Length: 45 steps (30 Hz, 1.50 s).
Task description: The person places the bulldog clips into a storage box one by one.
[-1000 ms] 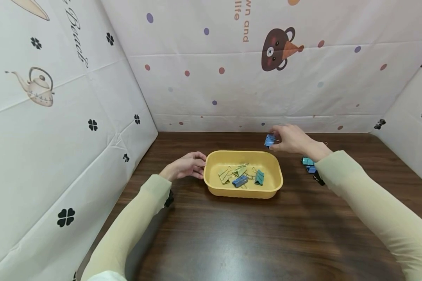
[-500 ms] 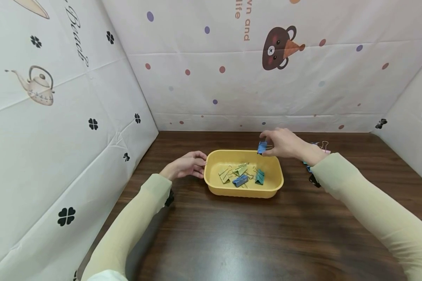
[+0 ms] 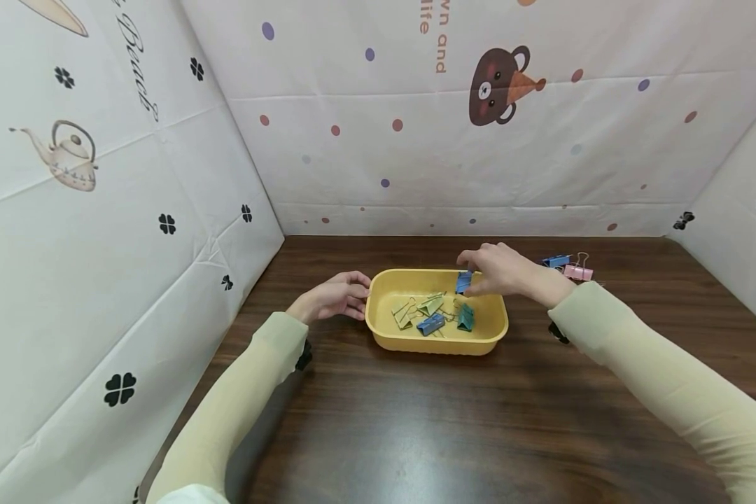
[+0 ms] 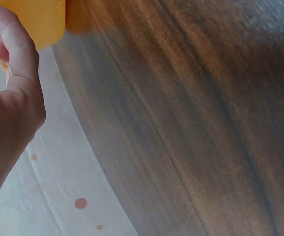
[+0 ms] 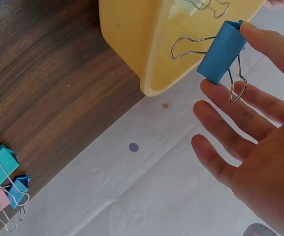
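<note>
The right hand (image 3: 500,269) holds a blue binder clip (image 3: 463,281) pinched between thumb and fingertips (image 5: 252,37), just above the far right part of the yellow tray (image 3: 384,323); the other fingers are spread and fairly straight. In the right wrist view the clip (image 5: 221,53) hangs with its wire handles loose, one toward the tray (image 5: 132,39).

To do this well, I judge the clip should come lower inside the tray's rim before the pinch opens, so it lands beside the clips already there (image 3: 437,315) rather than bouncing off the wall. Opening thumb and fingertip together should keep the wire handles from snagging on a finger.

The right arm reaches in from the tray's right, forearm low over the tabletop (image 3: 416,420), palm down. The left hand (image 3: 330,297) rests at the tray's left end, fingers (image 4: 11,39) loosely curled against its wall, steadying it. More clips (image 3: 570,267) lie on the tabletop right of the tray.
</note>
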Motion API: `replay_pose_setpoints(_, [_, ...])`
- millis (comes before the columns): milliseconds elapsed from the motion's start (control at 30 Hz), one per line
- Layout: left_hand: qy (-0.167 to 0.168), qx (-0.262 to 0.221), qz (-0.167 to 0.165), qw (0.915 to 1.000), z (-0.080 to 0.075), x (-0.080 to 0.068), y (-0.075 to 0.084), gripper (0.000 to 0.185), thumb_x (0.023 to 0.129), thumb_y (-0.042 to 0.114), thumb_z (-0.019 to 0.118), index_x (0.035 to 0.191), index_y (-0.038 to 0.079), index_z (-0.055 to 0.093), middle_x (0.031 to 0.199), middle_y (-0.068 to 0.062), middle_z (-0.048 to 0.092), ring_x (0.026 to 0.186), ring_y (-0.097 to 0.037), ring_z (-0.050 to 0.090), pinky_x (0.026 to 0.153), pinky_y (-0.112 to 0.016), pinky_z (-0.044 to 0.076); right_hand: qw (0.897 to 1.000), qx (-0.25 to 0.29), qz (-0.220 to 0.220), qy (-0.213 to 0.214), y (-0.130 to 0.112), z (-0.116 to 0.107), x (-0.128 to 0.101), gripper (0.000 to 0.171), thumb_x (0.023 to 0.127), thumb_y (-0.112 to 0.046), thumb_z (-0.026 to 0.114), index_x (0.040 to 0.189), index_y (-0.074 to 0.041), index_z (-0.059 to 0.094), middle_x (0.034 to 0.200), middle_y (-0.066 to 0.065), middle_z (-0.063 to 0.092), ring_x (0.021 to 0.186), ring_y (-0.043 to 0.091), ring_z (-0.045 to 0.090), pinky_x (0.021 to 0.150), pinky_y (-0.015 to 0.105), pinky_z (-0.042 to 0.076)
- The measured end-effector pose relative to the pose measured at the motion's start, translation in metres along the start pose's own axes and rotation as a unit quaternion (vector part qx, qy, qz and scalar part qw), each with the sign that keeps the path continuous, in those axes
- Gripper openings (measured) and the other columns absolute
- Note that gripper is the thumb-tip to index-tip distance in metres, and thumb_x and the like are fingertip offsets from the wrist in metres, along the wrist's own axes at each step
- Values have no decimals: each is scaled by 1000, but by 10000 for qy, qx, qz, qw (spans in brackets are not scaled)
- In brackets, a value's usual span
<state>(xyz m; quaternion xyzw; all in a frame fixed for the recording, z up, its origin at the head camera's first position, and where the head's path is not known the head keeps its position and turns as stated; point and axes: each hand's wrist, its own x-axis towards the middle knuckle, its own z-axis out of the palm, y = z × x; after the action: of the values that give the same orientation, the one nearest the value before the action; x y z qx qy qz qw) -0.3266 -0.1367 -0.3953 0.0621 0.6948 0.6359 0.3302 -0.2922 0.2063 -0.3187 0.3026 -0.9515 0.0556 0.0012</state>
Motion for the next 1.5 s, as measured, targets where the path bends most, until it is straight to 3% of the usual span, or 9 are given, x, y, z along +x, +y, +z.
replay_pose_setpoints(233, [-10, -9, -12, 10000, 1, 0, 2, 36, 99, 7, 48, 132, 0, 34, 83, -8, 60, 65, -18, 62, 63, -32, 59, 10000, -46, -44, -69, -3, 5, 0, 57, 77, -35, 79, 124, -8, 61, 103, 8, 71, 102, 31, 59, 92, 55, 45])
replay_pose_setpoints(467, [36, -25, 2, 10000, 0, 0, 4, 34, 99, 7, 49, 130, 1, 36, 86, -11, 59, 65, -19, 62, 63, -33, 58, 9999, 6, 15, -117, 0, 2, -1, 53, 82, -39, 74, 123, -8, 61, 109, 10, 70, 101, 30, 61, 86, 49, 50])
replay_pose_setpoints(800, [92, -24, -41, 9999, 0, -1, 5, 29, 99, 9, 51, 125, 5, 39, 87, -10, 59, 66, -19, 62, 63, -33, 58, 9958, 246, 857, 210, 51, -4, -13, 46, 90, -34, 66, 121, 0, 61, 114, 21, 67, 99, 36, 65, 81, 52, 53])
replay_pose_setpoints(900, [89, -38, -38, 9999, 1, 0, 5, 28, 99, 8, 51, 124, 5, 39, 87, -10, 59, 66, -18, 62, 63, -32, 58, 9898, 200, 1401, 167, 73, 0, -21, 55, 90, -41, 63, 123, 3, 59, 116, 25, 65, 94, 38, 65, 73, 53, 53])
replay_pose_setpoints(1033, [92, -14, -19, 10000, 2, 0, 6, 29, 99, 8, 51, 125, 4, 39, 87, -11, 58, 65, -18, 62, 62, -32, 58, 9746, 44, 2240, -68, 95, 3, -36, 68, 89, -51, 59, 125, 7, 54, 111, 29, 63, 85, 39, 63, 60, 49, 50])
replay_pose_setpoints(1167, [111, -16, -41, 9999, 2, 1, 6, 30, 99, 7, 50, 126, 4, 38, 87, -11, 58, 65, -18, 62, 62, -32, 58, 9592, 20, 2797, -422, 109, 7, -49, 65, 88, -55, 58, 109, 6, 58, 86, 21, 61, 72, 32, 59, 56, 42, 43])
replay_pose_setpoints(1267, [111, 12, -36, 9999, 2, 1, 5, 29, 99, 7, 50, 125, 4, 38, 87, -10, 58, 66, -18, 61, 62, -32, 58, 9498, 59, 3050, -700, 115, 13, -56, 63, 88, -57, 57, 100, 4, 60, 76, 15, 57, 70, 30, 57, 58, 41, 41])
replay_pose_setpoints(1333, [111, 39, -37, 9999, 2, 0, 5, 28, 99, 7, 51, 124, 5, 39, 86, -9, 59, 65, -18, 62, 62, -32, 58, 9452, 74, 3154, -836, 118, 18, -58, 68, 88, -59, 56, 104, 6, 61, 81, 18, 59, 74, 32, 58, 60, 43, 43])
replay_pose_setpoints(1500, [113, 81, -81, 9999, 4, -1, 3, 25, 99, 7, 51, 122, 6, 40, 85, -9, 59, 65, -18, 62, 62, -32, 59, 9396, 10, 3274, -994, 122, 31, -57, 86, 87, -62, 55, 124, 15, 50, 114, 39, 54, 86, 43, 60, 65, 52, 49])
